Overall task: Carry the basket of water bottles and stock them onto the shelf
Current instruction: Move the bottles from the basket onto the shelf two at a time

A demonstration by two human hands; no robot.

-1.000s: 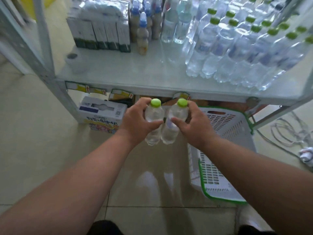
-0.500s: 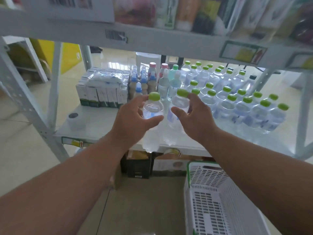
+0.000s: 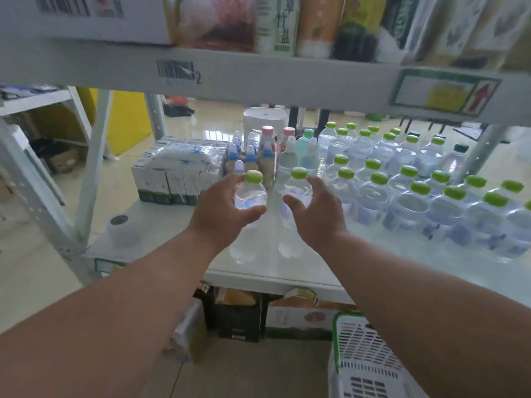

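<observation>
Head view looks down along both forearms to a white shelf [image 3: 161, 239]. Two green-capped water bottles stand upright on it, side by side near its front edge. The left hand [image 3: 222, 216] curls around the left bottle [image 3: 250, 193], thumb across the front and fingers wrapped behind. The right hand [image 3: 319, 214] cups the right bottle [image 3: 297, 188]; its thumb points inward and its fingers bend loosely around the far side, though whether they press the plastic I cannot tell. Just right of them stands a dense block of stocked water bottles [image 3: 416, 196]. Behind are small blue-capped bottles [image 3: 247, 156] and boxed cartons [image 3: 169, 179]. The white basket [image 3: 362, 357] with a green rim sits on the floor, lower right.
</observation>
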